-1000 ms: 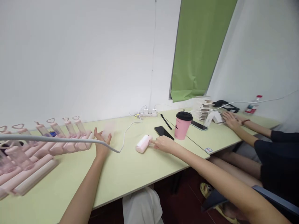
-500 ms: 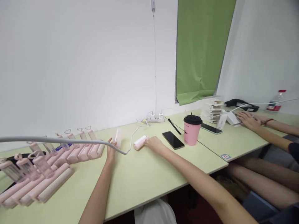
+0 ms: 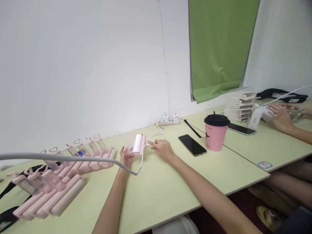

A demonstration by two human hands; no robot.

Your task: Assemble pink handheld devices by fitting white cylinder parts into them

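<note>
My left hand is closed around the near left side of a small pink lint roller, held just over the table. Its white roll faces up, with a clear pinkish cover along its left side. The fingers of my right hand are at the roller's right end, on a pale, narrow part that looks like the handle; the fingertip contact is small and partly unclear. A grey cable crosses in front of my left wrist and the roller.
Rows of pink rollers with clear, heart-looped handles lie at left beside black straps. A phone, pink cup and black strip are at right. A power strip is by the wall. Another person's hands work near white boxes.
The clear cover in my left hand and the roller in my right hand, apart before, are now together. The roller has turned so its white roll shows. The view has shifted.
</note>
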